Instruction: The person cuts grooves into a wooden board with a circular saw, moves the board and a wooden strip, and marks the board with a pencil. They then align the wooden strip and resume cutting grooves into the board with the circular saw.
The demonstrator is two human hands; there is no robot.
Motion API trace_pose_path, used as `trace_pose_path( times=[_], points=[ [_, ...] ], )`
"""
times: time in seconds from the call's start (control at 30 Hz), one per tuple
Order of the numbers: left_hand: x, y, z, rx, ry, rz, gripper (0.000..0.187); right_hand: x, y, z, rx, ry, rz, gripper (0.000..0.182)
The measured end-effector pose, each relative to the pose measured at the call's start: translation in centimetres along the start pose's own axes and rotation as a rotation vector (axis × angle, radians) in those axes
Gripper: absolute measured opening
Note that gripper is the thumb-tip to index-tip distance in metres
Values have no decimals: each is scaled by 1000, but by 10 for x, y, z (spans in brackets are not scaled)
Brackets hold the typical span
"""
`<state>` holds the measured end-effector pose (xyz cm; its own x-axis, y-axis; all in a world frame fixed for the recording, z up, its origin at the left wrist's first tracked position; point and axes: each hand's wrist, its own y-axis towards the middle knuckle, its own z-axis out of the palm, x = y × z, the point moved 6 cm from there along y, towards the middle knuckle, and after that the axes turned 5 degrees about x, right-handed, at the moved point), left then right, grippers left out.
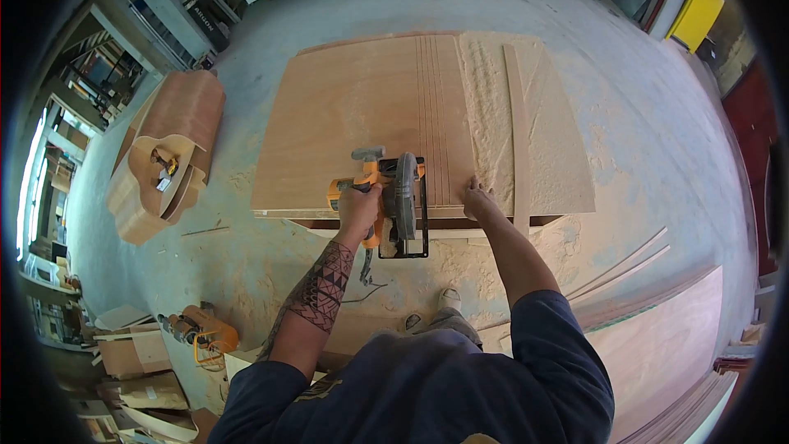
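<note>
An orange and black circular saw (400,197) sits at the near edge of a wide plywood sheet (353,107), its base partly over the edge. My left hand (360,207) is wrapped round the saw's handle. Several thin parallel cut lines (431,99) run away from me across the sheet, just right of the saw. My right hand (477,199) touches the sheet's near right corner, fingers drawn together; whether they hold anything is too small to tell. Beside it, a narrow wooden strip (518,131) lies on the sawdust-covered board (555,115).
Curved plywood pieces (177,123) stand on the floor at left. An orange compressor (212,330) and cardboard boxes (148,353) are at lower left. Stacked plywood sheets (666,345) and thin strips (629,259) lie at right. A cable (366,267) hangs below the saw.
</note>
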<state>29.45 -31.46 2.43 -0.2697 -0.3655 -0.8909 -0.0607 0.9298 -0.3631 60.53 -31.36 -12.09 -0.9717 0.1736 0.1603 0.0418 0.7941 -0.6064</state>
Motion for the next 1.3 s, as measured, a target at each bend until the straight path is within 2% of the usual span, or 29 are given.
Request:
trace_pose_path(
  times=[0.33, 0.43, 0.53, 0.6, 0.73, 1.1, 1.3],
  points=[
    [-5, 51, 6, -7, 19, 17, 30, -3, 25, 12, -100, 40, 52, 64],
    [-10, 60, 6, -4, 15, 44, 30, 4, 14, 8, -31, -14, 17, 74],
    [-11, 70, 7, 9, 20, 29, 24, 4, 11, 9, -54, 41, 33, 71],
    [-14, 78, 6, -12, 14, 29, 31, 6, 8, 6, -91, 41, 18, 69],
    [-18, 93, 9, -28, 21, 45, 31, 7, 0, 2, -52, 10, -1, 69],
    [-32, 148, 17, -18, 21, 65, 27, 1, 15, 17, -127, 54, -25, 79],
    [-51, 164, 24, 14, 21, 46, 26, -1, 10, 20, -124, 38, -57, 78]
  ],
)
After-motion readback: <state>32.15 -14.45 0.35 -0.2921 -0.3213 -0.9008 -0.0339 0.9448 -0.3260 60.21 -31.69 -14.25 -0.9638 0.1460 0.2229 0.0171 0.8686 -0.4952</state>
